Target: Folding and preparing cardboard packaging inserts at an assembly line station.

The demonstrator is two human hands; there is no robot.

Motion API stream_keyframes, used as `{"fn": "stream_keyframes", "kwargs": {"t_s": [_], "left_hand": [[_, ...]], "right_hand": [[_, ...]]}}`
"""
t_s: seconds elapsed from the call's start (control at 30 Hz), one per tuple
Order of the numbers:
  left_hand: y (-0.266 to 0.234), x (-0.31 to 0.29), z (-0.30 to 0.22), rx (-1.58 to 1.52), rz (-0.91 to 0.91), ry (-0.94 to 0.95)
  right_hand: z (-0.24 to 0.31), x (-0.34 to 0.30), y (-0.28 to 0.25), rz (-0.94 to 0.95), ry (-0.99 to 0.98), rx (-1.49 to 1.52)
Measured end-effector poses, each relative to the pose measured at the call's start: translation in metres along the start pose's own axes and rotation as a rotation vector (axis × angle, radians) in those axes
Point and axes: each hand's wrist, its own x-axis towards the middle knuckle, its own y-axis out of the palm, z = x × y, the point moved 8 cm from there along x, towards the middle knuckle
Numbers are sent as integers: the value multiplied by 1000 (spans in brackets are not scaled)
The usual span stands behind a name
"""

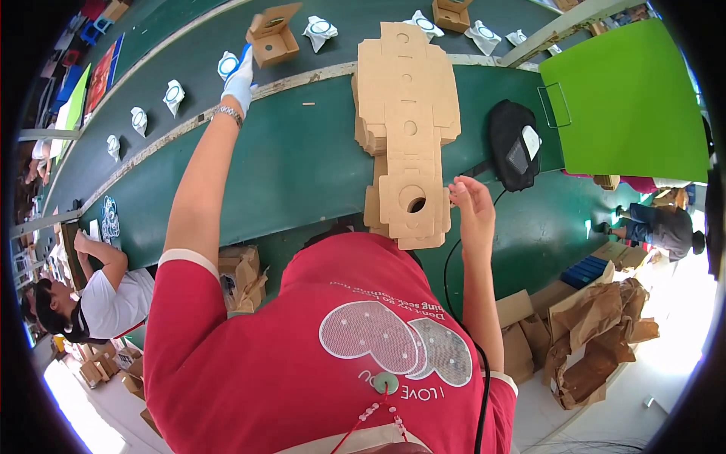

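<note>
My left hand (240, 82), in a white glove with blue fingertips, reaches far out over the conveyor belt. Its fingers are stretched out, between a white wrapped piece with a blue ring (227, 65) and an open cardboard box (275, 47); whether it touches either is hard to tell. A stack of flat cardboard box blanks (408, 91) lies on the green table in front of me. My bare right hand (475, 203) is at the right edge of the nearest blank (412, 178), thumb and fingers pinched on its side flap. That blank has a round hole.
Several more wrapped pieces (174, 94) stand along the belt (204, 38), with another open box (451, 13). Right of the stack lie a black pouch (511, 144) and a green board (628, 98). A co-worker (106, 295) sits at the left. Cardboard and crumpled paper (594, 340) fill the lower right.
</note>
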Motion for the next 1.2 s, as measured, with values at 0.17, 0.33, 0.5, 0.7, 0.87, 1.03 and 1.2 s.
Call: {"fn": "stream_keyframes", "kwargs": {"t_s": [0.17,0.33,0.5,0.7,0.87,1.03,1.2], "left_hand": [[106,-161,-14,895,229,1011],[130,-339,36,1133,662,1293],[109,-360,87,826,649,990],[94,-377,101,667,596,814],[119,-394,89,529,612,335],[119,-383,103,302,429,122],[128,-387,115,458,230,334]], "right_hand": [[-20,-21,20,-128,-289,-622],[-33,-19,33,-88,-276,-693],[-25,-25,10,-162,-300,-614],[24,-46,12,-337,-321,-864],[-9,-47,39,0,61,-18],[-2,-42,38,189,-11,-139],[8,-36,36,322,15,-42]]}}
